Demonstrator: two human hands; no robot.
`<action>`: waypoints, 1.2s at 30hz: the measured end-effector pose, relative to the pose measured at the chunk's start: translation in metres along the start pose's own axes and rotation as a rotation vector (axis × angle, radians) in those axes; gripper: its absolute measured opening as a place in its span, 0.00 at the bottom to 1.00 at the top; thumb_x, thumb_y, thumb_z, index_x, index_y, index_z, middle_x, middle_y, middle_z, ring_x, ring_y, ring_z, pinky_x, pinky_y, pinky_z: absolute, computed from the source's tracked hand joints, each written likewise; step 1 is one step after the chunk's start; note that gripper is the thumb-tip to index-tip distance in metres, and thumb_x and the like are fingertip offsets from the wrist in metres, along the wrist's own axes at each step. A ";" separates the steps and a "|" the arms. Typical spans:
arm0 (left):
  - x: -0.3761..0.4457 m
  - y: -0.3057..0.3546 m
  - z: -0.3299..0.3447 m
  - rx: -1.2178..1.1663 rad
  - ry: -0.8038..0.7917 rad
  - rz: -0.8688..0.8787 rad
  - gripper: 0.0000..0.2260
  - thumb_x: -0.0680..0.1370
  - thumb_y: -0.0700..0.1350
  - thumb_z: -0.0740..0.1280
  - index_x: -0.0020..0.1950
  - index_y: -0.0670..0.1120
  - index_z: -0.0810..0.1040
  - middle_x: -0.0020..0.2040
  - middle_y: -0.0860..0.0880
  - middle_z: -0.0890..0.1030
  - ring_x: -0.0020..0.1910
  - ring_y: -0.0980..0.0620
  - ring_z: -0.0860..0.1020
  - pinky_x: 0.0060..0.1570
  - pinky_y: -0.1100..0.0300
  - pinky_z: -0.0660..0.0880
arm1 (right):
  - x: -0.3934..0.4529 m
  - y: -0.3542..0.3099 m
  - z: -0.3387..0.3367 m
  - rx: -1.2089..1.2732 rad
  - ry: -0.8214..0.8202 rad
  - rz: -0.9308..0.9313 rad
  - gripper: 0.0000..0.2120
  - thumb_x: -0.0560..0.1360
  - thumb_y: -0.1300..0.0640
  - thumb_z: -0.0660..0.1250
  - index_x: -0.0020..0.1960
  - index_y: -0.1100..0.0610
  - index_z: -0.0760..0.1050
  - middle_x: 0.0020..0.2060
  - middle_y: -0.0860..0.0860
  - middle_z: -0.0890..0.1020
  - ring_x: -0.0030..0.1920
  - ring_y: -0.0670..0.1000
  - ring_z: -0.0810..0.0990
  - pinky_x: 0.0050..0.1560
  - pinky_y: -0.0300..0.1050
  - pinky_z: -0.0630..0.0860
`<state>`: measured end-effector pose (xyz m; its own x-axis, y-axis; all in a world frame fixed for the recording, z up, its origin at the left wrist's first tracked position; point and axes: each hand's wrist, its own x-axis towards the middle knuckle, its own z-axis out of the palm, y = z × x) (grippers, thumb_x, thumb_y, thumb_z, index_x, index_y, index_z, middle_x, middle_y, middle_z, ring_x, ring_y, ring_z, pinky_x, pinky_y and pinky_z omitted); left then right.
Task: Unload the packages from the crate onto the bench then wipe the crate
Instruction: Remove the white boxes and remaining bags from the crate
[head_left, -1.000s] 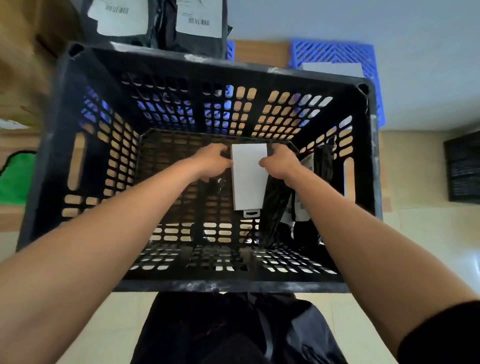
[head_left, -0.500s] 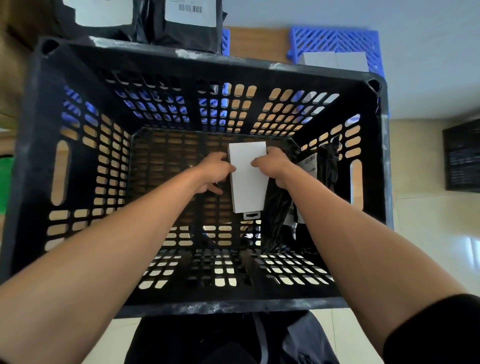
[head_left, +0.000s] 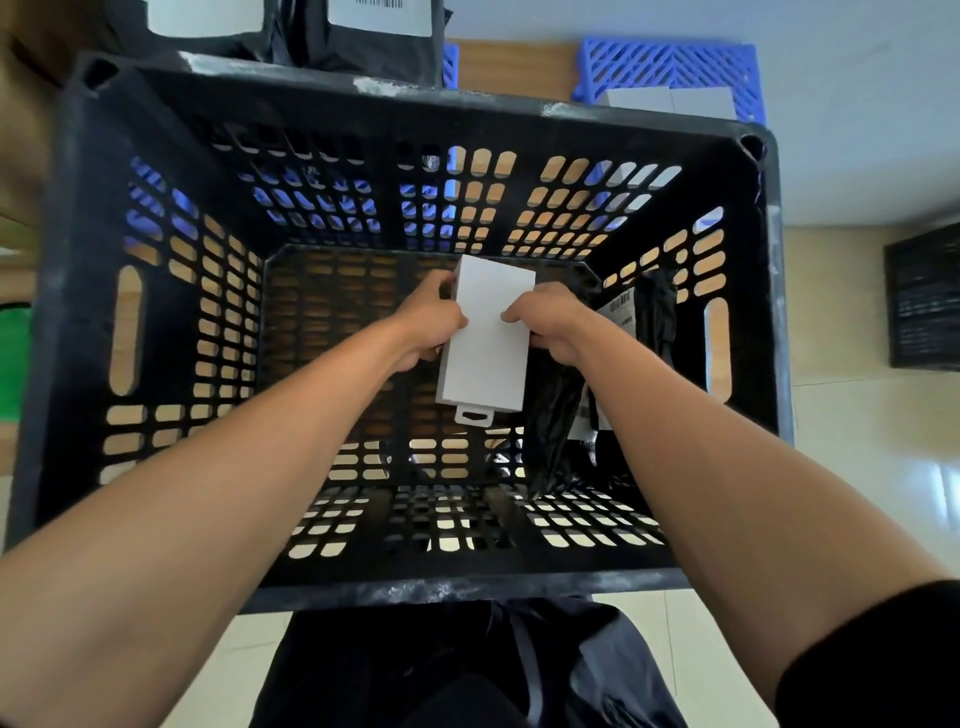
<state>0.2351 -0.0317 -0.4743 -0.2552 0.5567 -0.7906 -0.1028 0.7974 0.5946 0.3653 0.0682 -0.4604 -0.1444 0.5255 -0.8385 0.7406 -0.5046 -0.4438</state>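
Note:
A deep black slotted crate (head_left: 156, 519) fills the view below me. Both arms reach down into it. My left hand (head_left: 428, 322) grips the left edge of a white box with a hang tab (head_left: 488, 353), and my right hand (head_left: 545, 322) grips its right edge. The box is held above the crate floor, long side running away from me. Black plastic-wrapped packages with barcode labels (head_left: 649, 322) lean against the crate's right inner wall, partly hidden by my right forearm.
Beyond the crate's far rim lie two black mailer bags with white labels (head_left: 374, 36) on a wooden bench (head_left: 509, 67). A blue plastic crate (head_left: 675, 73) holding a white item sits at the far right. Tiled floor lies to the right and below.
Both hands have lifted the white box higher inside the crate. The view has moved closer over the crate.

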 end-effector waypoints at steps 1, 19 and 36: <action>-0.003 0.002 -0.004 -0.005 -0.009 0.009 0.29 0.80 0.38 0.65 0.77 0.58 0.62 0.60 0.50 0.74 0.53 0.50 0.76 0.37 0.53 0.75 | -0.005 -0.002 -0.001 0.021 -0.010 -0.013 0.24 0.76 0.65 0.69 0.71 0.58 0.69 0.65 0.56 0.77 0.62 0.57 0.76 0.60 0.52 0.78; -0.106 0.030 -0.046 0.007 -0.017 0.368 0.29 0.81 0.36 0.65 0.78 0.59 0.66 0.60 0.49 0.81 0.59 0.49 0.80 0.62 0.46 0.78 | -0.139 0.002 -0.016 0.063 0.095 -0.403 0.24 0.79 0.58 0.69 0.73 0.49 0.69 0.60 0.49 0.80 0.59 0.53 0.80 0.56 0.55 0.81; -0.249 0.098 -0.017 0.380 -0.023 0.963 0.24 0.82 0.35 0.64 0.65 0.65 0.76 0.62 0.63 0.79 0.57 0.68 0.78 0.55 0.73 0.73 | -0.249 0.066 -0.090 0.146 0.247 -0.944 0.33 0.74 0.45 0.72 0.76 0.39 0.64 0.59 0.35 0.81 0.59 0.41 0.81 0.59 0.47 0.79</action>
<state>0.2725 -0.0960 -0.2171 -0.0493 0.9987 -0.0098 0.4463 0.0309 0.8943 0.5093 -0.0340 -0.2521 -0.4811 0.8759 -0.0372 0.3007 0.1250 -0.9455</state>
